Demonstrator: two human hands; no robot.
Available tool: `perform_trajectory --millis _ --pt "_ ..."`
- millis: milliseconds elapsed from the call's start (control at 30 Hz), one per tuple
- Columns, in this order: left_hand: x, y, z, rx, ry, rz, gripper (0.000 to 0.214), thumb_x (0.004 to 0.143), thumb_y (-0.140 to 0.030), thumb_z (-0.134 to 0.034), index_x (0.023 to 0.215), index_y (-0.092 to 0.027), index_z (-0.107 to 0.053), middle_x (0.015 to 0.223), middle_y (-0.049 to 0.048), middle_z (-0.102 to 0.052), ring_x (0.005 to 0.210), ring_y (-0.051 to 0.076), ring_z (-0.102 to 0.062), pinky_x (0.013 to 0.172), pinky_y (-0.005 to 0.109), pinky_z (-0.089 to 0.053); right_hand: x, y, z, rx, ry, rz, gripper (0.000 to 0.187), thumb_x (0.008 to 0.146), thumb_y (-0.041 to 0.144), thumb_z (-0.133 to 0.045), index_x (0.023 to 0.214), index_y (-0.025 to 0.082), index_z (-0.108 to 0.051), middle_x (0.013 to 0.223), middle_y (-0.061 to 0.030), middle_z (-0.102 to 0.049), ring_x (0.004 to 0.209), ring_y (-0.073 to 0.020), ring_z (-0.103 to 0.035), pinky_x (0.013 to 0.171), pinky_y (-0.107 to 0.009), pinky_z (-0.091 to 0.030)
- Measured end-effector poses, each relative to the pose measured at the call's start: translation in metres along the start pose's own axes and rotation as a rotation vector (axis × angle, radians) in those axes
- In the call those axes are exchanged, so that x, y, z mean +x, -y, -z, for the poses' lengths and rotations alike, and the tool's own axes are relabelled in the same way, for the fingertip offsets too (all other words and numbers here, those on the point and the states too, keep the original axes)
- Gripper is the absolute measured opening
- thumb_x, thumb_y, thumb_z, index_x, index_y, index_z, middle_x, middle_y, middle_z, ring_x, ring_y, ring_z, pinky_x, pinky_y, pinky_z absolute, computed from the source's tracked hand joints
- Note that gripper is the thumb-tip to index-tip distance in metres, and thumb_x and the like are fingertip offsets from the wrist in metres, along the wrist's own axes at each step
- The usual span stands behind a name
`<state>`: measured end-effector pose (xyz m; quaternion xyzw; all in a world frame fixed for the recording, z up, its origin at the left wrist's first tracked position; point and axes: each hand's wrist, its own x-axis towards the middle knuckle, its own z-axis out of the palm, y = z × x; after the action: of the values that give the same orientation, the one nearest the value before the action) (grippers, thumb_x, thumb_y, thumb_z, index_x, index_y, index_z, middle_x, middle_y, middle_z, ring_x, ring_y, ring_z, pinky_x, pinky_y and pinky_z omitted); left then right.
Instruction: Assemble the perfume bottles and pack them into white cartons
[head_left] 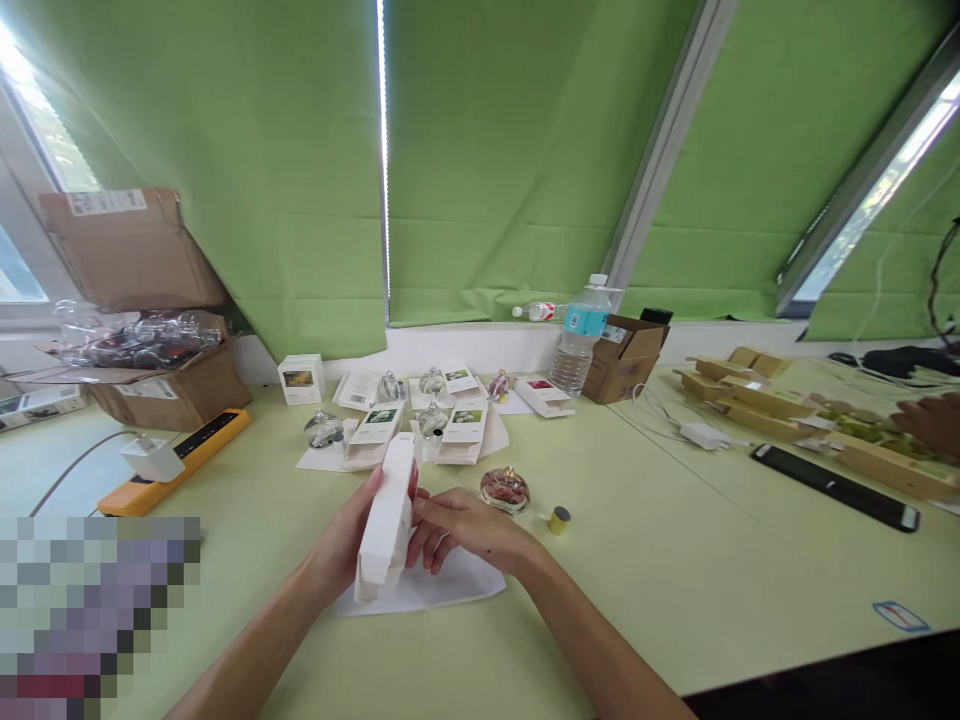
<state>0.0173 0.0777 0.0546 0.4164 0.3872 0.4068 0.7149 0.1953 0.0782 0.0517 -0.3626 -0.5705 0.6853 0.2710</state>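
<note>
My left hand (pixel 345 540) is closed round a long white cardboard box (pixel 388 510), held tilted above the table. My right hand (pixel 476 525) reaches the box's right side, thumb and forefinger closed at its edge, where a bit of red print shows. Below both hands lies a white paper sheet (pixel 461 580). Just beyond my right hand is a round glass bottle (pixel 505 491) with a reddish look, and a gold cap (pixel 559 520) with a dark top stands beside it.
Behind are several opened white boxes (pixel 379 424), clear glass bottles (pixel 324 429) and an upright white box (pixel 301 380). An orange power strip (pixel 214 445) lies left; a water bottle (pixel 581 340) and small carton (pixel 622 360) stand at the back. A phone (pixel 836 487) and another person's hand (pixel 930 422) are right.
</note>
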Motion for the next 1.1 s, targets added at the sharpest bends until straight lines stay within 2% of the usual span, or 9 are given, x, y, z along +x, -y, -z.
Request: perform_trajectory --millis 133,267,367,433,600,833,933,1100 --pt "0.002 0.003 0.004 -0.043 0.07 -0.013 0.055 0.077 -0.064 -0.054 0.098 -0.015 -0.067 0.073 0.0065 -0.068 0.061 0.02 -0.064 0.063 0.033 -0.05 0.001 0.0 0.001 -0.038 -0.029 -0.007 0.057 0.083 0.064 -0.049 0.083 0.009 -0.066 0.075 -0.0112 -0.07 0.062 -0.0145 -0.064 0.063 -0.028 -0.051" --pt "0.007 0.005 0.006 -0.055 -0.031 -0.041 0.05 0.076 -0.055 -0.064 0.106 -0.016 -0.062 0.073 0.0049 -0.068 0.06 0.018 -0.063 0.057 0.028 -0.048 0.0 -0.002 0.005 -0.08 -0.066 0.007 0.061 0.081 0.068 -0.047 0.081 0.01 -0.067 0.075 -0.0106 -0.07 0.061 -0.0161 -0.065 0.062 -0.029 -0.053" --pt "0.008 0.005 0.006 -0.058 -0.139 -0.027 0.052 0.074 -0.046 -0.07 0.115 -0.018 -0.056 0.085 0.0081 -0.071 0.069 0.021 -0.067 0.058 0.029 -0.05 0.0 -0.004 0.008 -0.125 -0.119 0.019 0.058 0.081 0.067 -0.05 0.078 0.012 -0.066 0.072 -0.0089 -0.068 0.062 -0.0171 -0.066 0.063 -0.03 -0.054" --pt "0.008 0.003 0.006 -0.043 -0.173 -0.015 0.051 0.074 -0.043 -0.071 0.117 -0.018 -0.055 0.091 0.0105 -0.071 0.072 0.023 -0.068 0.057 0.03 -0.051 0.001 -0.005 0.009 -0.141 -0.144 0.02 0.054 0.08 0.065 -0.054 0.084 0.013 -0.066 0.071 -0.0075 -0.068 0.063 -0.018 -0.066 0.064 -0.031 -0.055" --pt "0.006 0.0 0.01 -0.028 -0.134 -0.023 0.048 0.076 -0.041 -0.07 0.113 -0.014 -0.059 0.094 0.0142 -0.073 0.071 0.026 -0.07 0.057 0.033 -0.052 0.004 -0.008 0.012 -0.08 -0.228 0.014 0.047 0.079 0.055 -0.063 0.107 0.018 -0.062 0.075 -0.005 -0.067 0.062 -0.0178 -0.065 0.058 -0.03 -0.054" --pt "0.009 -0.002 0.015 -0.117 0.1 0.004 0.046 0.085 -0.044 -0.057 0.119 -0.013 -0.061 0.108 0.0139 -0.071 0.094 0.03 -0.068 0.071 0.035 -0.053 0.007 -0.003 0.012 -0.008 -0.367 0.107 0.034 0.088 0.044 -0.053 0.098 0.016 -0.068 0.077 -0.0055 -0.066 0.066 -0.0149 -0.063 0.058 -0.026 -0.053" --pt "0.01 -0.003 0.017 -0.069 0.079 -0.01 0.045 0.084 -0.038 -0.061 0.122 -0.014 -0.06 0.112 0.0128 -0.07 0.101 0.029 -0.066 0.074 0.032 -0.053 0.007 -0.002 0.012 -0.021 -0.408 0.13 0.036 0.088 0.046 -0.052 0.095 0.015 -0.069 0.08 -0.0065 -0.068 0.07 -0.0156 -0.064 0.06 -0.027 -0.052" --pt "0.012 0.001 0.02 -0.049 0.033 -0.041 0.048 0.081 -0.035 -0.065 0.125 -0.017 -0.058 0.117 0.0121 -0.068 0.104 0.028 -0.065 0.079 0.033 -0.053 0.005 -0.002 0.012 -0.046 -0.369 0.16 0.039 0.086 0.05 -0.055 0.097 0.016 -0.069 0.085 -0.0067 -0.07 0.074 -0.0167 -0.065 0.067 -0.028 -0.051"
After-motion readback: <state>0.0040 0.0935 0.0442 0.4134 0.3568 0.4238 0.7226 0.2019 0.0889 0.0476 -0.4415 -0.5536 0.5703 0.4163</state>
